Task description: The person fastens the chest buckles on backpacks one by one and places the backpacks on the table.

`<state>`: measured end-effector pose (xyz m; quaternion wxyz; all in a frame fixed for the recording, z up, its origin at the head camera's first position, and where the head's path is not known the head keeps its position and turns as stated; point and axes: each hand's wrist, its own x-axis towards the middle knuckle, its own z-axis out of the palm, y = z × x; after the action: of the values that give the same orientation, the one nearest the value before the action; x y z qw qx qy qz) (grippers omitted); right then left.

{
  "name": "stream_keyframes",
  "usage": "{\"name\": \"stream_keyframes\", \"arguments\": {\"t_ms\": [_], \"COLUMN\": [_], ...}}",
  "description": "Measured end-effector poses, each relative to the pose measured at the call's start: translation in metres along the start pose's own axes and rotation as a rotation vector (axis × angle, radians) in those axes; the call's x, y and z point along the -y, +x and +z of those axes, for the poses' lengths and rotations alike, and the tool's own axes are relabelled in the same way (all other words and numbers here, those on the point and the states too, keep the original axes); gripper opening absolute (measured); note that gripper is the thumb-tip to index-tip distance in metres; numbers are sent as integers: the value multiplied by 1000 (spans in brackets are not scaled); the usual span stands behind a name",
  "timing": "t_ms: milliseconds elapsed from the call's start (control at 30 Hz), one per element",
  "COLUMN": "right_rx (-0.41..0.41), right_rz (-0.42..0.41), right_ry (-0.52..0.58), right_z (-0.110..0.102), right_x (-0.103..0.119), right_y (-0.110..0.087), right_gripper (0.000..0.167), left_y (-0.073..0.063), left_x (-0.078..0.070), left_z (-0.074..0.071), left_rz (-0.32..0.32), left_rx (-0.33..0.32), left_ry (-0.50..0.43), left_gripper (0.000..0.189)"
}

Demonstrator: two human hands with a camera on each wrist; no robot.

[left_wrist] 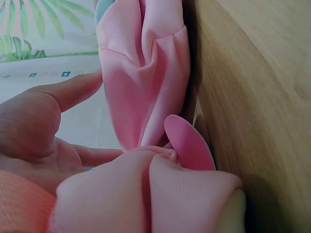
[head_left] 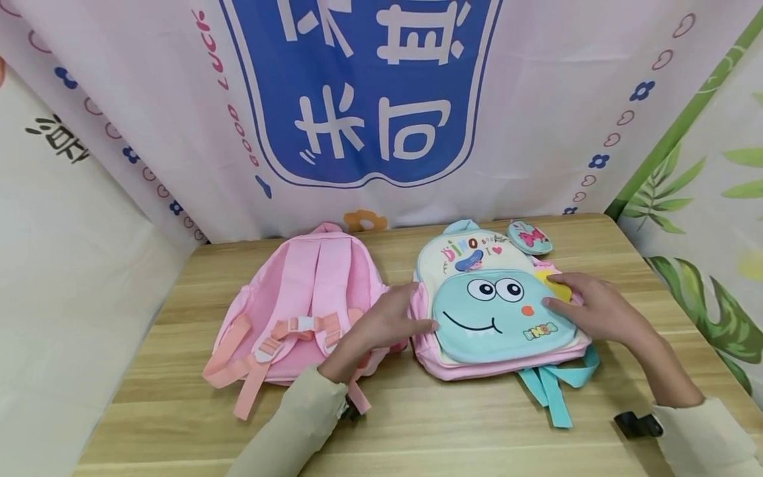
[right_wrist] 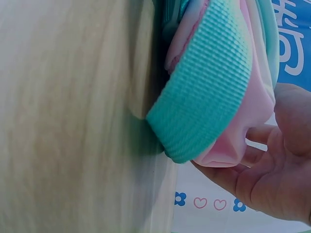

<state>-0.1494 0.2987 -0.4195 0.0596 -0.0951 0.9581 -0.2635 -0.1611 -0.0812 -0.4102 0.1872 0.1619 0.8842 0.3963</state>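
Note:
A child's backpack (head_left: 507, 324) with a blue smiling dinosaur face, a cream top and pink sides lies face up on the wooden table. My left hand (head_left: 384, 318) touches its left side, thumb at the front pocket's edge. In the left wrist view that hand (left_wrist: 39, 126) has its fingers fairly straight, the tips partly hidden by pink fabric. At the opposite side my right hand (head_left: 602, 308) rests with the thumb on the front. The right wrist view shows this hand (right_wrist: 277, 160) against the pink side, fingertips hidden behind it.
Left of it a pink backpack (head_left: 312, 291) lies straps up, with salmon webbing and a white buckle. A small round pouch (head_left: 529, 237) sits by the dinosaur backpack's top. Teal straps (head_left: 554, 391) trail on the table (head_left: 453, 430). A printed curtain (head_left: 536, 132) hangs behind.

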Motion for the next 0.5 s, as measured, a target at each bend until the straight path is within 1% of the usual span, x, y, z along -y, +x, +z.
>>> {"name": "stream_keyframes", "arguments": {"t_ms": [67, 167, 300, 500], "right_rx": [-3, -4, -7, 7], "right_rz": [4, 11, 14, 14], "right_ry": [-3, -4, 3, 21], "right_z": [0, 1, 2, 4], "right_x": [0, 0, 2, 4], "right_y": [0, 0, 0, 0], "right_gripper": [68, 69, 67, 64], "left_y": [0, -1, -2, -3], "left_x": [0, 0, -2, -4], "left_z": [0, -1, -2, -6], "left_rz": [10, 3, -22, -21], "left_rx": [-10, -37, -89, -165], "left_ry": [-21, -21, 5, -24], "left_gripper": [82, 82, 85, 83]}}
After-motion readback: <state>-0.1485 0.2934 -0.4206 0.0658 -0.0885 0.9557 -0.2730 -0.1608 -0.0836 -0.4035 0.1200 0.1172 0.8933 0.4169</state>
